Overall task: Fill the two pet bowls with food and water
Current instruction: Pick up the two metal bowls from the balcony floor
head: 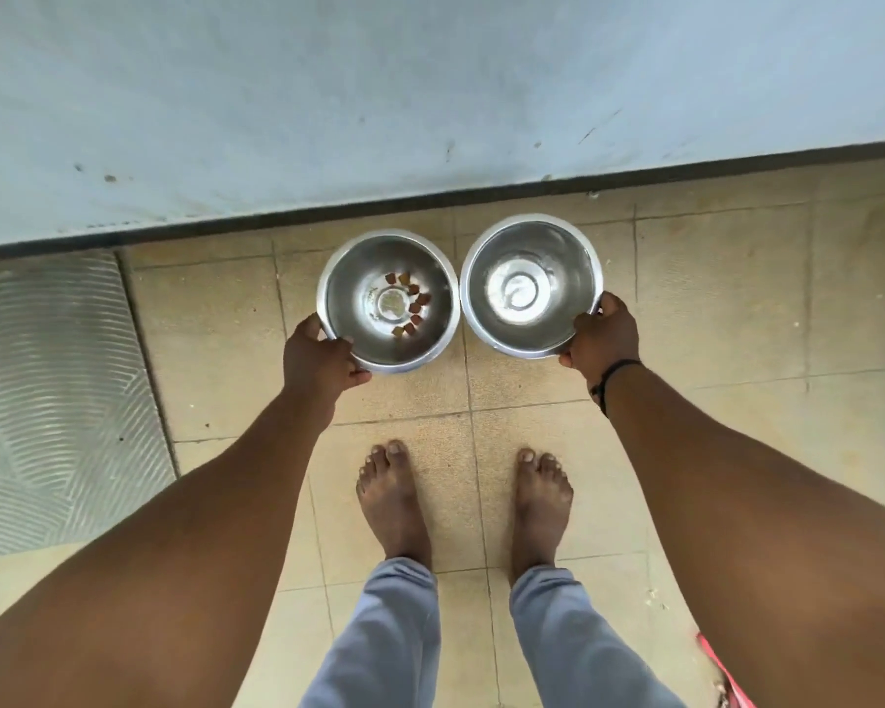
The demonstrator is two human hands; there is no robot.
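Two steel pet bowls, centre frame, rims touching or nearly so, close to wall base.

Left bowl: few brown kibble pieces, left hand grip clamped on rim.

Right bowl: seems to hold shallow water, right hand grip clamped on rim.

Risks: tilt spills water; bowls knock, kibble scatters; wet tile floor slippery for bare feet.

Both arms stretched down; left hand and right hand each clamped on bowl rim.
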